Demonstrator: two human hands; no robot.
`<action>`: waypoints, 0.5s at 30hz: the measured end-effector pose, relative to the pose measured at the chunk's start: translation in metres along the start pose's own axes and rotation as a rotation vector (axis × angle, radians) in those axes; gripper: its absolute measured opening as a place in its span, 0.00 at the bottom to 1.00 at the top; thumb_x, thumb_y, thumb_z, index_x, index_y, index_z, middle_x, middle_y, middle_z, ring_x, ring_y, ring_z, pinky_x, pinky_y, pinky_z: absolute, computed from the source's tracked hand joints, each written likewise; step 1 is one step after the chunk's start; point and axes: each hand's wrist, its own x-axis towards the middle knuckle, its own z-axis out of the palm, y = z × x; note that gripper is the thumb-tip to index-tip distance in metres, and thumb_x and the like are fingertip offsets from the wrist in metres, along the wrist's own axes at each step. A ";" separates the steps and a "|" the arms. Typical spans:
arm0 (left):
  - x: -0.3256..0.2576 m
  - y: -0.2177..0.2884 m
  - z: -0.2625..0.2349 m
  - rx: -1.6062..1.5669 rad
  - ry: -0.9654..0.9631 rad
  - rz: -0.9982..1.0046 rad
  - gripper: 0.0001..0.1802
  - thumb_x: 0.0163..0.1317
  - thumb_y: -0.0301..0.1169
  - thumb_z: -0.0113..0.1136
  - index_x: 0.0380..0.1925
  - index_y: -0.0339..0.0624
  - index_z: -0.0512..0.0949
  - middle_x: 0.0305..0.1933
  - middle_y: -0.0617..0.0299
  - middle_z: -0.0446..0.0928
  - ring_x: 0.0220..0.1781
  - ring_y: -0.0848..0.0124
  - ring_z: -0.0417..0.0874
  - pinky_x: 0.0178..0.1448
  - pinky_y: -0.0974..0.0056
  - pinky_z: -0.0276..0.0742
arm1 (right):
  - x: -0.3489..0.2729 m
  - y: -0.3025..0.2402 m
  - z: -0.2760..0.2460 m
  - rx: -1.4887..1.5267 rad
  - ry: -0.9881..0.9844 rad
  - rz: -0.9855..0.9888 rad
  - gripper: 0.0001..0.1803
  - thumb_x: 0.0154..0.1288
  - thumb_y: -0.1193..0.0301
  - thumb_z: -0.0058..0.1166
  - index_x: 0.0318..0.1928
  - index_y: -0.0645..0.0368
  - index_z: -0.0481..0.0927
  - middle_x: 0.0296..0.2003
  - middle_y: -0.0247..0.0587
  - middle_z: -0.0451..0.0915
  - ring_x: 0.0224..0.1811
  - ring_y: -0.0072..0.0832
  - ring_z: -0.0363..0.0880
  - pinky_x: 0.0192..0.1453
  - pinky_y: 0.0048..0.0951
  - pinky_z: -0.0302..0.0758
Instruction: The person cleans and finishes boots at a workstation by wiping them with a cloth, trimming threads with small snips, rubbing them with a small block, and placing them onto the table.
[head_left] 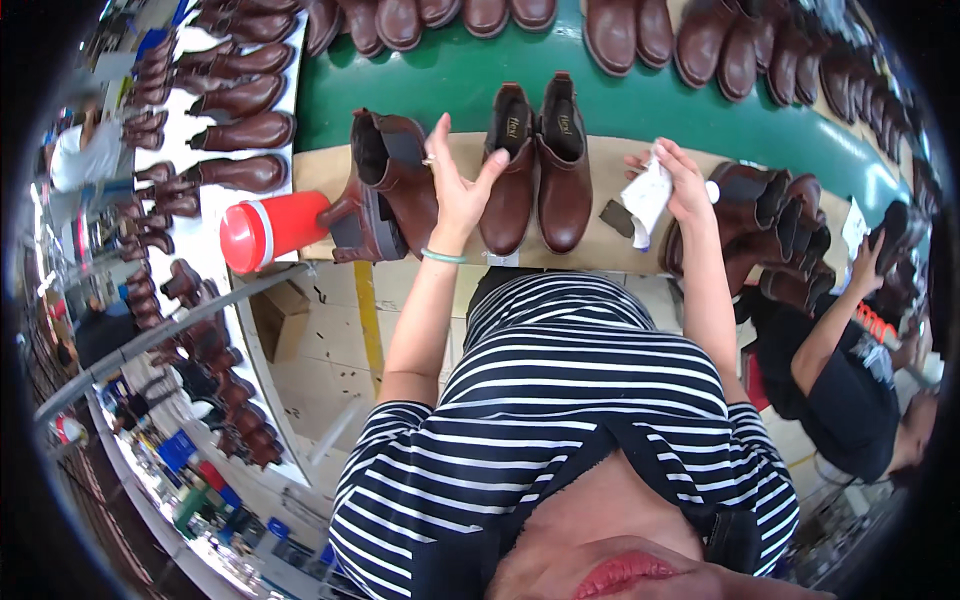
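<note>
A person in a striped top stands at a cardboard-covered bench (600, 250) beside a green conveyor belt (460, 80). The left hand (455, 185) presses open-palmed against a dark brown leather ankle boot (395, 170); the right hand (680, 180) grips a crumpled white cloth (648, 195), possibly paper. A matching brown boot pair (540, 165) stands between them, a red plastic cup (270, 230) nearby.

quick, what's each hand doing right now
Left hand: open, fingers spread, against a brown ankle boot.
Right hand: closed on a white cloth.
</note>
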 end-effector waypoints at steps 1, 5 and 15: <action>-0.008 -0.016 -0.001 -0.019 -0.078 -0.102 0.46 0.52 0.34 0.71 0.66 0.31 0.55 0.72 0.46 0.53 0.74 0.58 0.53 0.75 0.57 0.49 | 0.003 -0.003 -0.006 0.055 0.011 -0.003 0.11 0.69 0.70 0.50 0.50 0.58 0.71 0.35 0.44 0.79 0.36 0.34 0.81 0.39 0.36 0.80; -0.043 -0.044 0.044 0.154 -0.170 -0.119 0.53 0.51 0.42 0.70 0.70 0.37 0.47 0.70 0.34 0.50 0.72 0.42 0.52 0.71 0.39 0.49 | 0.021 -0.047 -0.001 0.032 -0.216 0.029 0.11 0.69 0.71 0.48 0.50 0.58 0.72 0.32 0.40 0.74 0.21 0.20 0.64 0.22 0.19 0.59; -0.061 -0.012 0.076 0.541 -0.082 -0.160 0.47 0.58 0.38 0.62 0.68 0.26 0.47 0.70 0.25 0.39 0.70 0.29 0.47 0.67 0.29 0.45 | 0.047 -0.103 0.157 -1.032 -0.295 -0.035 0.10 0.61 0.74 0.56 0.43 0.61 0.78 0.30 0.30 0.77 0.29 0.13 0.73 0.33 0.15 0.68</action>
